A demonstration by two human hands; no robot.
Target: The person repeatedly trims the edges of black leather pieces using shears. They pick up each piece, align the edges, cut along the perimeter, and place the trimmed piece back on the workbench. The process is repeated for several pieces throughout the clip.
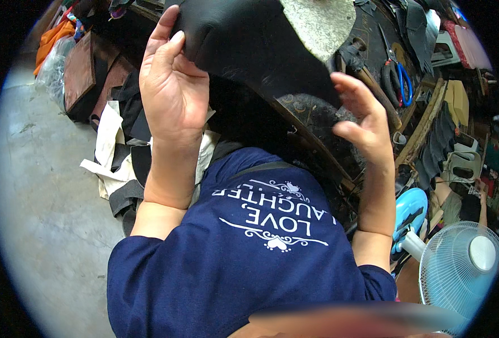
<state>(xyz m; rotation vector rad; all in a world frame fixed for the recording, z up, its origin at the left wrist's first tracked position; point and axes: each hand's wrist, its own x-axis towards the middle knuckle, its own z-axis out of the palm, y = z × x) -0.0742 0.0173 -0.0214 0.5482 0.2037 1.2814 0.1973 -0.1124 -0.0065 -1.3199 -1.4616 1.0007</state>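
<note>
A large black sheet, which looks like leather [244, 42], spreads across the top middle over the dark work surface. My left hand [176, 84] grips its left edge, palm toward me; some of the fingers pass out of sight behind the sheet. By the sheet's lower right corner is my right hand [365, 112], its fingers curved and the thumb apart, with nothing seen between them. The fingertips come close to the corner; whether they touch it I cannot make out. A pale speckled piece [322, 25] shows beside the sheet's upper right edge.
Right of the sheet lie a hammer [373, 84] and scissors with blue handles [404, 84]. A white and blue fan [458, 276] stands at the lower right, near another person's arm [482, 203]. Fabric scraps [114, 169] and brown boards [86, 73] lie at left.
</note>
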